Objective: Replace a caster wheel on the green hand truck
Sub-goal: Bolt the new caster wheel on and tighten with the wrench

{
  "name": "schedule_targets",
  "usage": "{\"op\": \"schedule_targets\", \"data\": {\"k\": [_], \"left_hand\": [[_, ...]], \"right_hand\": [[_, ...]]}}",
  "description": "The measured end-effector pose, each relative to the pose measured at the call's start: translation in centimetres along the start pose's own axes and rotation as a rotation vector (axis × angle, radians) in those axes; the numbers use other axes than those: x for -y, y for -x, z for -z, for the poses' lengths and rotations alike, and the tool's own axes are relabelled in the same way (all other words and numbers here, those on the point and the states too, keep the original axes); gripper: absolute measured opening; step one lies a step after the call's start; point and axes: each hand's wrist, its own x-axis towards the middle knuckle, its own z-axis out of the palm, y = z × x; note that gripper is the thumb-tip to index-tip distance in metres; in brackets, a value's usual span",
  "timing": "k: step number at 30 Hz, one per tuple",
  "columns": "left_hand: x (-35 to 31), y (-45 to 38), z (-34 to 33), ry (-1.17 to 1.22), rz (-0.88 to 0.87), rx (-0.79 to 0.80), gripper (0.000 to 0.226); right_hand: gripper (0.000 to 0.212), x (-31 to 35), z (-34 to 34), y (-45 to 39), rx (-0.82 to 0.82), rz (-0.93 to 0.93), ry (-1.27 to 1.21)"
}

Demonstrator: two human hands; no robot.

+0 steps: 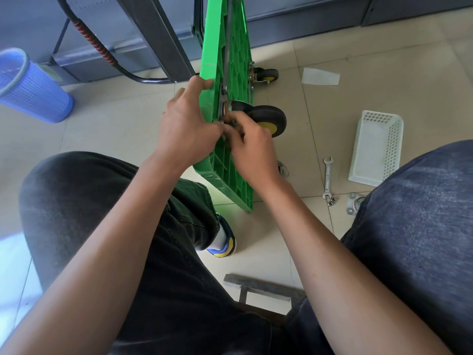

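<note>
While tipped on edge, green hand truck [227, 60], black caster wheel [268, 116]

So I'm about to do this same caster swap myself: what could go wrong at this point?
The green hand truck stands on edge, steadied only by the left hand; it could tip. The right hand works small hardware at the caster wheel mount by fingertip, so a piece could drop. Loose nuts by the wrench could scatter.

The scene is evenly lit by bright, soft daylight. A bluish-white glare is seen on the floor [15, 252] at the lower left edge. Only faint shadows are cast beneath the green hand truck [225, 80]. Straight lines are bowed by wide-angle distortion, and the frame's margins are slightly softened.
</note>
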Motion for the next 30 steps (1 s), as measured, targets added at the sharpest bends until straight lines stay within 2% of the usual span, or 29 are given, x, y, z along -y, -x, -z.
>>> {"op": "schedule_targets", "data": {"k": [7, 13, 19, 24, 30], "left_hand": [[0.3, 0.1, 0.0, -0.026, -0.042, -0.034, 0.061], [-0.9, 0.7, 0.1, -0.194, -0.256, -0.167, 0.04], [-4.0, 2.2, -1.1, -0.053, -0.407, -0.18, 0.031], [-5.8, 3.8, -5.8, 0.066, -0.386, -0.027, 0.028], [-5.3, 6.0, -14.0, 0.005, -0.208, 0.309, 0.038]], "right_hand": [[0.022, 0.3, 1.4, 0.3, 0.044, 0.004, 0.022], [0.028, -0.5, 3.6, 0.8, 0.03, -0.023, 0.079], [0.03, -2.3, 7.8, 1.7, -0.013, -0.146, 0.14], [0.025, -5.7, 10.8, 3.2, -0.025, -0.279, 0.21], [0.02, -11.3, 14.0, 6.4, -0.038, -0.475, 0.283]]}}
